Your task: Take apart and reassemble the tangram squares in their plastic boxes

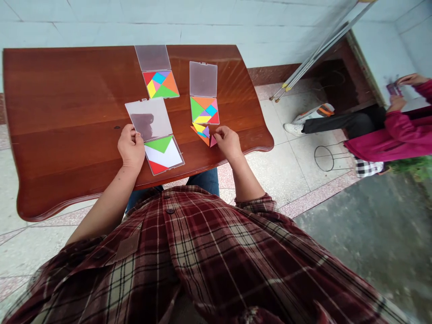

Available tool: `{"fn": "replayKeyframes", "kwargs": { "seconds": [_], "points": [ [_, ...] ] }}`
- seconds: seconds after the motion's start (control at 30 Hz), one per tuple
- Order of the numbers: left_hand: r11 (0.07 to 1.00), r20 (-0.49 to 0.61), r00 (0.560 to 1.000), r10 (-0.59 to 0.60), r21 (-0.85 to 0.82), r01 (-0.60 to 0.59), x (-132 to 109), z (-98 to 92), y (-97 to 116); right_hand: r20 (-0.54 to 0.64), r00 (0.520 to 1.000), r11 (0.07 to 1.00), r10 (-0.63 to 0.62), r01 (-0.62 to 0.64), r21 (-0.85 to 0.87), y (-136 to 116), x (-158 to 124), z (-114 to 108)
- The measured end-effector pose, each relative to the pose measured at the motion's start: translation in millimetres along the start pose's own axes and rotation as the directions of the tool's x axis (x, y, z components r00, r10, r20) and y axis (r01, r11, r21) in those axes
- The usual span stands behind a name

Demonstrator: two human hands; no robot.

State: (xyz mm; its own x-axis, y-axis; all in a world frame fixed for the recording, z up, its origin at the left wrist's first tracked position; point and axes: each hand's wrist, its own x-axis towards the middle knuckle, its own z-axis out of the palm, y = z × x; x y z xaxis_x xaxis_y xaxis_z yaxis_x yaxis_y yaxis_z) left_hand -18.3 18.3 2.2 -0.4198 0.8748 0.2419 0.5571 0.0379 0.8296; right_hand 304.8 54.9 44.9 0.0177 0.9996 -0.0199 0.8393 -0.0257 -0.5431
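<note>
An opened tangram case (173, 155) lies near the table's front edge, with a green triangle (160, 144) and a red triangle (156, 167) in its white tray. My left hand (131, 146) has its fingers curled at the left edge of the raised clear lid (151, 119). To the right, my right hand (229, 143) pinches a pink triangle (213, 141) at the tabletop. Beside it is a small heap of loose tangram pieces (201, 131), with yellow, orange, purple and blue showing; they partly overlap.
Two more opened tangram cases, one at the back (177, 93) and one at the right (217, 122), hold filled colored squares. They rest on the brown wooden table (74, 121). Crutches (303, 63) lean beyond its right end. A seated person (391, 130) is farther right.
</note>
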Motion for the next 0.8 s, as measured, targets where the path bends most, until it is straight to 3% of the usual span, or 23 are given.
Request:
{"fn": "replayKeyframes", "kwargs": {
  "seconds": [0.27, 0.5, 0.8],
  "points": [
    [1.000, -0.016, 1.000, 0.013, 0.000, -0.013, 0.6, -0.5, -0.2, 0.162, 0.986, 0.988, -0.042, 0.065, -0.141, -29.4, 4.8, 1.5],
    [1.000, -0.004, 1.000, 0.012, -0.020, -0.012, 0.7, 0.6, -1.4, 0.276, 0.961, 0.952, 0.020, 0.066, -0.299, -49.9, 17.8, 8.9],
    [1.000, -0.001, 1.000, 0.007, -0.030, -0.007, 0.3, 0.2, 0.9, 0.338, 0.941, 0.916, -0.008, 0.143, -0.375, -64.6, 6.9, 5.7]
  ]
}}
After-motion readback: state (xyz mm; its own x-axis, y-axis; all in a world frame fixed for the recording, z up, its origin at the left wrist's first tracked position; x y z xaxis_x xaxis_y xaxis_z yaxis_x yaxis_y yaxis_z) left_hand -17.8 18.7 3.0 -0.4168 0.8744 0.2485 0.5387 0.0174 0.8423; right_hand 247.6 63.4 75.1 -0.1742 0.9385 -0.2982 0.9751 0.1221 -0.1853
